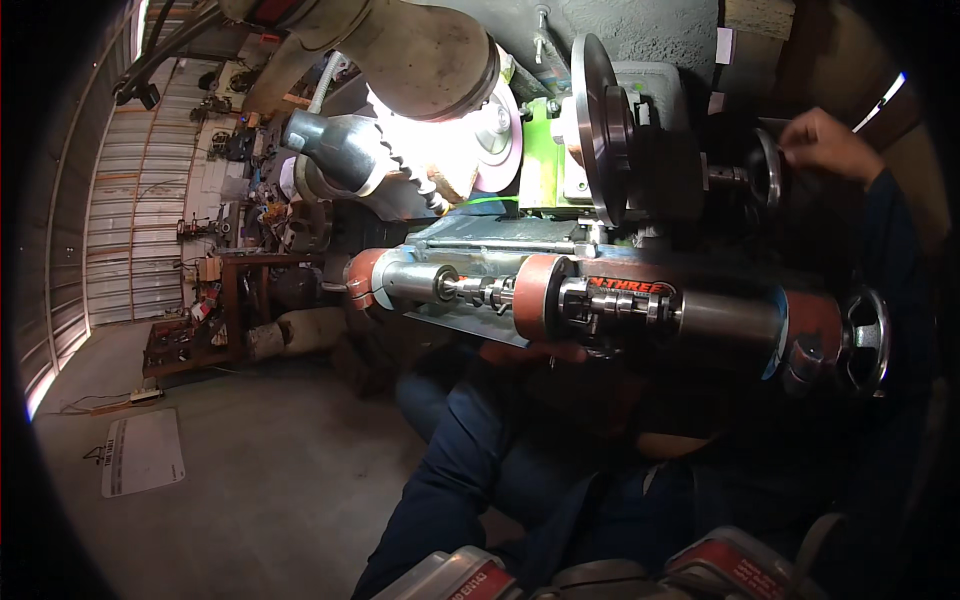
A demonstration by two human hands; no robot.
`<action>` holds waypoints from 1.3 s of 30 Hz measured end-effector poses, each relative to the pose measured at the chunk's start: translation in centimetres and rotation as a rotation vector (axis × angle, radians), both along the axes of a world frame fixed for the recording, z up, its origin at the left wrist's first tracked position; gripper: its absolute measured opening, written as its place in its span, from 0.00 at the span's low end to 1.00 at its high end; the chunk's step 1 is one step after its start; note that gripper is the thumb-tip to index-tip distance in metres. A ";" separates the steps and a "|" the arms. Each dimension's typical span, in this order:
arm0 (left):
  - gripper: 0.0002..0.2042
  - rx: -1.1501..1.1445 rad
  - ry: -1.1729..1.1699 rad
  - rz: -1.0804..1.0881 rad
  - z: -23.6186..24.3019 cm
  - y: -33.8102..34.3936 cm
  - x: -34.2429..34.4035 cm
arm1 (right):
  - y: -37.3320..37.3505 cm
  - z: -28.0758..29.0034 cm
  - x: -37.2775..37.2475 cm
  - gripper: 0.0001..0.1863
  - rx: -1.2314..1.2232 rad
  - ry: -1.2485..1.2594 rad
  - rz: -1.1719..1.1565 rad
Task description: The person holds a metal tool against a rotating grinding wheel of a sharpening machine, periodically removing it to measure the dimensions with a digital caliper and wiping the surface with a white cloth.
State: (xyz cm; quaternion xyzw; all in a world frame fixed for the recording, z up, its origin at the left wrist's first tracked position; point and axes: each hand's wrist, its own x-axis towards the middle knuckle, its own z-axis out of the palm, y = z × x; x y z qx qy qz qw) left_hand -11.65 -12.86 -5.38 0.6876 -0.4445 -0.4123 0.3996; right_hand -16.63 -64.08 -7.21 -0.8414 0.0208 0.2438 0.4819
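A metal shaft with several lobes, like a camshaft, lies level between the steel cylinders of a bench fixture. A red steady ring surrounds its middle. My left hand is just beneath that ring, in shadow; its fingers are mostly hidden, so I cannot tell whether it grips anything. At the far right, my right hand has its fingers closed at the rim of a dark handwheel. Behind the shaft stands a pinkish grinding wheel beside a green housing, brightly lit.
A large steel disc stands behind the shaft. A lamp and a thick duct hang over the left side. Another handwheel is on the fixture's right end. A cluttered rack and a white sign are at left.
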 end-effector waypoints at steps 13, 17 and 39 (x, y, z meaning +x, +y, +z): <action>0.44 0.229 0.030 0.008 -3.4 1.6 0.2 | 0.1 -2.6 0.4 0.15 -0.268 -0.307 -0.124; 0.43 -0.017 0.079 0.079 -5.5 2.9 -0.7 | 2.9 -4.2 -1.5 0.16 -0.618 -0.098 0.261; 0.28 0.317 0.969 0.568 -1.9 3.7 -4.1 | 0.4 -5.6 -2.4 0.22 -0.080 -0.195 -0.490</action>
